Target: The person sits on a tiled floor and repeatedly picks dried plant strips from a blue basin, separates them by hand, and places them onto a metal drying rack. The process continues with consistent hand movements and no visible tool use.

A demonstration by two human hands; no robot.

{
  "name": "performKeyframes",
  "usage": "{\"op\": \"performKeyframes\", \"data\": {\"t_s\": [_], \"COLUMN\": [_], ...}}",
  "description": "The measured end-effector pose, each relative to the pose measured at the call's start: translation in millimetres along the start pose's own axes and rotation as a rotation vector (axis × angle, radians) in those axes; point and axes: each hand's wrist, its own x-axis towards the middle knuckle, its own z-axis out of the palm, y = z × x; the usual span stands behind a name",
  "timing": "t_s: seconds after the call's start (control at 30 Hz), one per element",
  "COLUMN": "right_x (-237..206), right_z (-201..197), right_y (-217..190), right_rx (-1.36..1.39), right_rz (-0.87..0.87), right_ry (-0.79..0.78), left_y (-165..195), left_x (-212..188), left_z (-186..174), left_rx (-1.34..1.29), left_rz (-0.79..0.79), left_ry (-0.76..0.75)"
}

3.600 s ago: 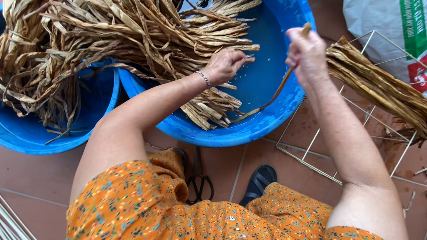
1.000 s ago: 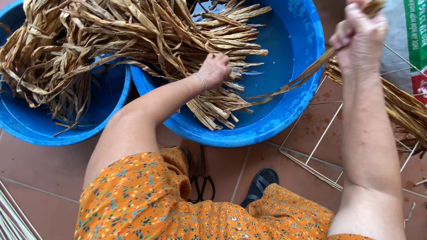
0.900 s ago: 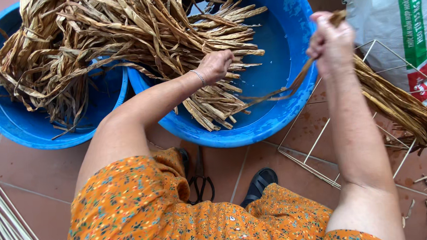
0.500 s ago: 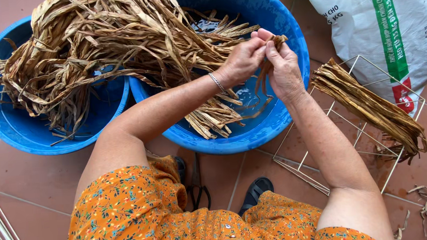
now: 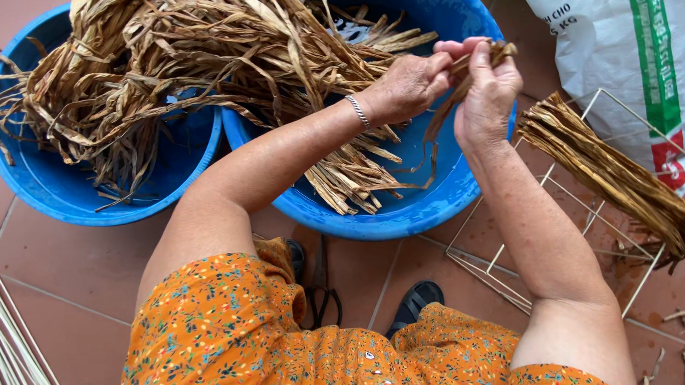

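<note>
Below, we are looking down at our own two arms and orange floral lap. At far left, thin pale sticks [image 5: 6, 346] are lying on the tiled floor. Next, a blue basin [image 5: 65, 197] is sitting heaped with dried brown leaf strips [image 5: 167, 54], which are spilling across into a second, larger blue tub [image 5: 405, 213] touching it. Over that tub our left hand [image 5: 407, 86], wearing a thin bracelet, is pinching the top of a single leaf strip [image 5: 450, 103], fingers closed narrowly on it. Our right hand [image 5: 488, 94] is pressing against the left, thumb and fingers also clamped on the strip's upper end. The strip is hanging downward from both hands, its long axis running steeply from upper right to lower left, tail trailing into the tub. Further right, a wire rack [image 5: 560, 244] is holding a tidy bundle of strips [image 5: 611, 173], angled diagonally, nearer our right hand. A white sack [image 5: 621, 42] is standing beyond.
</note>
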Motion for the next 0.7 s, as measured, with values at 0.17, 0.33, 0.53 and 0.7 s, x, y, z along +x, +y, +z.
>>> {"op": "performKeyframes", "data": {"t_s": [0.17,0.33,0.53,0.7], "right_x": [11.4,19.3,61.4,77.5], "right_z": [-2.4,-28.7,-137.6,-200.7], "right_y": [-21.1,-29.5,-78.0,-76.6], "right_rx": [0.039,0.151,0.131,0.169], "right_rz": [-0.014,0.094,-0.126,-0.109], "right_ry": [0.082,0.109,0.347,0.398], "left_y": [0.6,-0.5,-10.6,-6.3], "left_x": [2.5,-11.8,-52.7,-78.0], "left_z": [-5.3,-2.2,2.0,16.5], "left_rx": [0.028,-0.023,0.037,-0.034], "left_rz": [0.015,0.052,0.047,0.151], "left_ry": [-0.001,-0.110,-0.229,-0.210]}}
